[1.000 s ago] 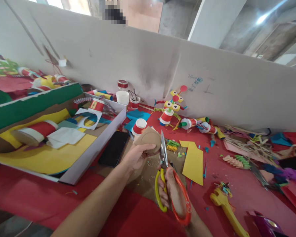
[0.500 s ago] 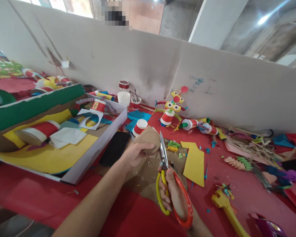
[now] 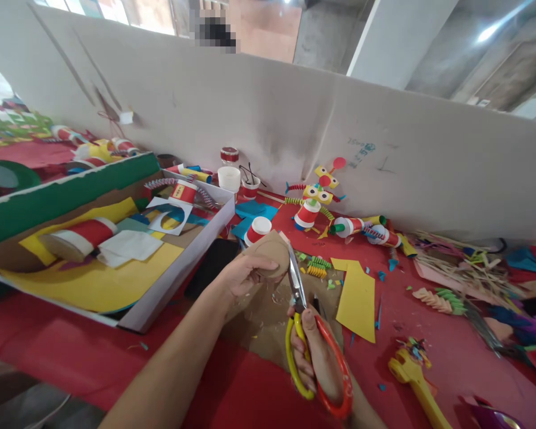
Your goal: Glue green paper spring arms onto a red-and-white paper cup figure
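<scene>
Near the middle of the view my left hand (image 3: 245,275) pinches a piece of brown cardboard (image 3: 275,253) with a rounded edge. My right hand (image 3: 315,354) is wrapped round the scissors (image 3: 298,292), which have one yellow and one red handle. Their blades point up and lie against the cardboard's right edge, only slightly apart. Beneath both hands is a brown board (image 3: 261,333) strewn with small scraps. A red and white paper cup (image 3: 258,229) stands just behind the cardboard.
To the left sits an open box (image 3: 178,274) holding cups and coloured paper. A dark phone (image 3: 212,268) lies beside it. Cup figures (image 3: 308,213) stand along the wall. Yellow paper (image 3: 358,301), a yellow tool (image 3: 417,381) and paper strips (image 3: 455,271) lie to the right.
The scissor blades are closer together, at the cardboard's right edge. The whole view has shifted slightly, so the surroundings appear a little further right.
</scene>
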`<act>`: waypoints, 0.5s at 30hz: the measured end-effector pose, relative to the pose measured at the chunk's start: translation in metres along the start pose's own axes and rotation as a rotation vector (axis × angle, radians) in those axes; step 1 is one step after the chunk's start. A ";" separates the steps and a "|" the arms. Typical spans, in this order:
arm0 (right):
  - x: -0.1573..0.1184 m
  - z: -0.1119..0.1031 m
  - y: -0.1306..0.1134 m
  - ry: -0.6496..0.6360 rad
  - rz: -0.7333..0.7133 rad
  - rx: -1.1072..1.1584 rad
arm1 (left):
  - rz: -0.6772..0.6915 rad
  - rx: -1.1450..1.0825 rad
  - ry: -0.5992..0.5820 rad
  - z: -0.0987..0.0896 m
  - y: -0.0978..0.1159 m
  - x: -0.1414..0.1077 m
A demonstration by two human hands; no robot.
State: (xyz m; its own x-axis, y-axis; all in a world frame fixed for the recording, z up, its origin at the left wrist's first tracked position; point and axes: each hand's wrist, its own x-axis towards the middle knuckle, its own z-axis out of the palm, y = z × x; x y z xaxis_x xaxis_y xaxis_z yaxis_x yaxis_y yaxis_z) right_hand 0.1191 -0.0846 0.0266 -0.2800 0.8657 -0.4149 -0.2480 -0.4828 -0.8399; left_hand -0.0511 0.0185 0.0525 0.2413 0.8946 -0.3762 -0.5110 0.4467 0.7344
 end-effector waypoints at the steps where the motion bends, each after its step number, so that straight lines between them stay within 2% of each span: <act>1: 0.000 0.000 0.001 -0.002 0.004 0.003 | 0.003 0.004 0.001 -0.001 0.001 0.000; 5: 0.002 0.001 0.003 0.019 -0.001 0.006 | 0.040 -0.004 0.049 0.003 -0.005 -0.003; 11: 0.005 0.005 0.007 0.100 -0.053 -0.004 | 0.313 -0.132 0.191 0.023 -0.028 -0.004; 15: 0.004 0.004 0.007 0.037 -0.061 0.046 | 0.229 -0.118 0.191 0.023 -0.025 -0.005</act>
State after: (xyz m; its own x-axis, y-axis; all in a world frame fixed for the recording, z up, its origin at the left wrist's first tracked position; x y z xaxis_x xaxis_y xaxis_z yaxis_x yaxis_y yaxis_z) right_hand 0.1126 -0.0851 0.0204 -0.2293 0.8975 -0.3767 -0.3063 -0.4339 -0.8473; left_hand -0.0203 0.0034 0.0492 -0.0451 0.9476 -0.3162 -0.6290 0.2189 0.7459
